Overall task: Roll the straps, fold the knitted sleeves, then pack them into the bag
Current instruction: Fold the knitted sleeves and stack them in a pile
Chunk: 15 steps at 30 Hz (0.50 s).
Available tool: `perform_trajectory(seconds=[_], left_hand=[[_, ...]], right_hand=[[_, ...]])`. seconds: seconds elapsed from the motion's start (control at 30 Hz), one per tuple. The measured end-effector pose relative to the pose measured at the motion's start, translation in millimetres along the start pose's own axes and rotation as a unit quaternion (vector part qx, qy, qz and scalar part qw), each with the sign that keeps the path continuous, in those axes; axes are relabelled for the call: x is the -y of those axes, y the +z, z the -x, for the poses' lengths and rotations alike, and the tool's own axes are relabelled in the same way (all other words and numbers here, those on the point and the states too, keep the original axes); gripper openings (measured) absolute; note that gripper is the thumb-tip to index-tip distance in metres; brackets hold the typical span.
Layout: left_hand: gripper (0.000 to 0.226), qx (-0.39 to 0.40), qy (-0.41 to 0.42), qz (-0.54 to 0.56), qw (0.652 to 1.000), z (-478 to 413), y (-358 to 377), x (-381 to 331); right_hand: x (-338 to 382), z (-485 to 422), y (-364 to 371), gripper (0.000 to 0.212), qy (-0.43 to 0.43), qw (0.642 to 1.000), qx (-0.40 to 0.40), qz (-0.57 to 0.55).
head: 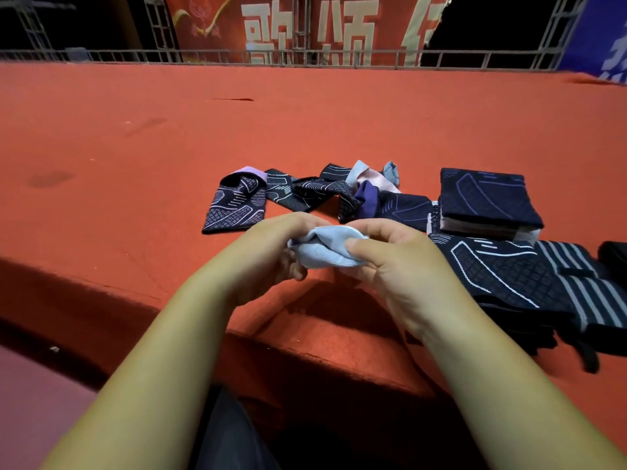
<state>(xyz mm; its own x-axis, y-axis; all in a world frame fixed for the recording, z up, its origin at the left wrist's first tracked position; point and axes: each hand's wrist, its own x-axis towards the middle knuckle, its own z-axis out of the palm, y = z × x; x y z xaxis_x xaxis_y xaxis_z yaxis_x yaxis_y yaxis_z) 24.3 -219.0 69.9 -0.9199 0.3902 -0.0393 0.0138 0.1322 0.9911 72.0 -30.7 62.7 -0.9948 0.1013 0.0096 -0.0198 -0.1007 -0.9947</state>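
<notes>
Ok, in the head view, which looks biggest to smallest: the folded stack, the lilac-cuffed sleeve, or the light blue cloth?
1. folded stack
2. lilac-cuffed sleeve and light blue cloth: alike; the cloth is nearer, bunched between left hand and right hand.

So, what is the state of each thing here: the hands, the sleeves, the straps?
left hand: grips the light blue sleeve
right hand: pinches the same sleeve
light blue sleeve: bunched, held up
loose sleeves: unfolded, crumpled on the red carpet
folded stack: neat, flat
striped straps: flat, not rolled
</notes>
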Motion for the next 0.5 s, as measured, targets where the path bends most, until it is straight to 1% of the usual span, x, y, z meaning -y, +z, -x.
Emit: perform_trajectory(seconds=[0.07, 0.13, 0.2, 0.3, 0.4, 0.5], left_hand=[[0.039, 0.065, -0.011, 0.059, 0.996, -0.1, -10.3, 4.4], [0.037, 0.093, -0.014, 0.062, 0.994, 0.6, -19.2, 6.8], [0.03, 0.085, -0.012, 0.047, 0.995, 1.5, -23.6, 6.1], [0.024, 0.053, -0.02, 0.057, 0.997, 0.4, -22.1, 4.9], [0.024, 0.013, -0.035, 0.011, 0.999, 0.1, -16.1, 2.8], [0.029, 0.0, -0.04, -0.036, 0.999, 2.3, -6.8, -0.1]], right_hand=[[1.2, -1.0, -2.2, 0.018, -0.017, 0.999, -0.025, 0.018], [1.8, -0.1, -4.2, 0.014, -0.04, 0.995, -0.044, 0.083], [1.3, 0.6, -6.8, 0.009, -0.056, 0.984, -0.06, 0.158], [1.1, 1.4, -8.5, 0.01, -0.077, 0.96, -0.075, 0.26], [-0.2, 3.5, -6.0, 0.013, -0.129, 0.922, -0.082, 0.356], [-0.2, 7.7, -3.6, 0.016, -0.149, 0.904, -0.075, 0.394]])
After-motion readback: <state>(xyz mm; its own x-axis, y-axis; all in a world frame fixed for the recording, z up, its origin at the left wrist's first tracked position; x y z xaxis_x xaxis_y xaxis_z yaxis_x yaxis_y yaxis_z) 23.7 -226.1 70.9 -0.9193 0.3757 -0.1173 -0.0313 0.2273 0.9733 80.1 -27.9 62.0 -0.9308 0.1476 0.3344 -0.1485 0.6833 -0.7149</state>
